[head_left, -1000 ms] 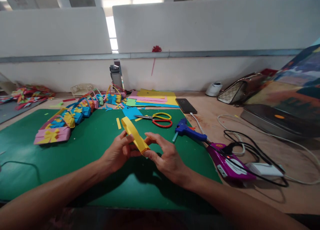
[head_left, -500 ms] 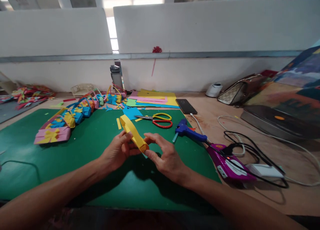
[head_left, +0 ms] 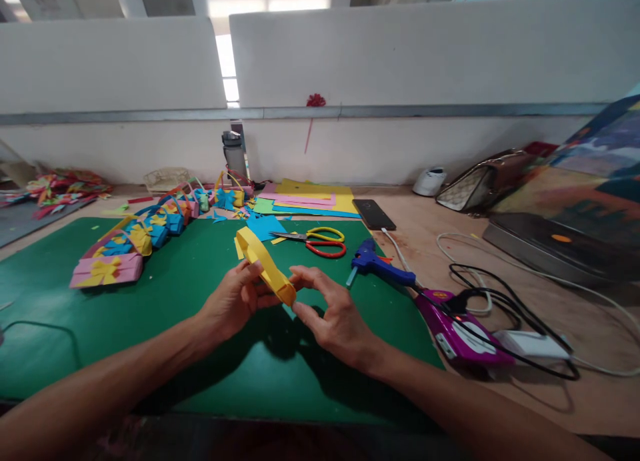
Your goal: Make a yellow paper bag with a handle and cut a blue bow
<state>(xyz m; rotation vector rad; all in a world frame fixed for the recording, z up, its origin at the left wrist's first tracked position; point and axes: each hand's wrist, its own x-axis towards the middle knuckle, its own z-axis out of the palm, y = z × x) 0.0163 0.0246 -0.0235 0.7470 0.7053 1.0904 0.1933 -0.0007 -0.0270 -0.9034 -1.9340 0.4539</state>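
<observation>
Above the green mat, both hands hold a small yellow paper basket (head_left: 270, 274), its strip handle looping up toward the far left. My left hand (head_left: 234, 295) is closed on the basket's left side, thumb on top and fingers underneath. At its near right end, my right hand (head_left: 336, 317) grips the basket between thumb and fingertips. Part of the basket is hidden by the fingers. Just beyond it lie scissors (head_left: 325, 250) with one yellow and one red handle, beside a blue paper piece (head_left: 267, 227). To the right rests a blue glue gun (head_left: 383, 264).
Finished-looking paper baskets with bows (head_left: 107, 269) line the mat's left side. Coloured sheets (head_left: 315, 197), a phone (head_left: 374, 214) and a bottle (head_left: 234, 155) are at the back. A purple power strip (head_left: 463, 334) with tangled cables lies at right, near a handbag (head_left: 483, 181).
The yellow basket has tilted slightly in my hands, its handle shifting a little up and left. The grip is nearly the same, and the whole view has shifted slightly.
</observation>
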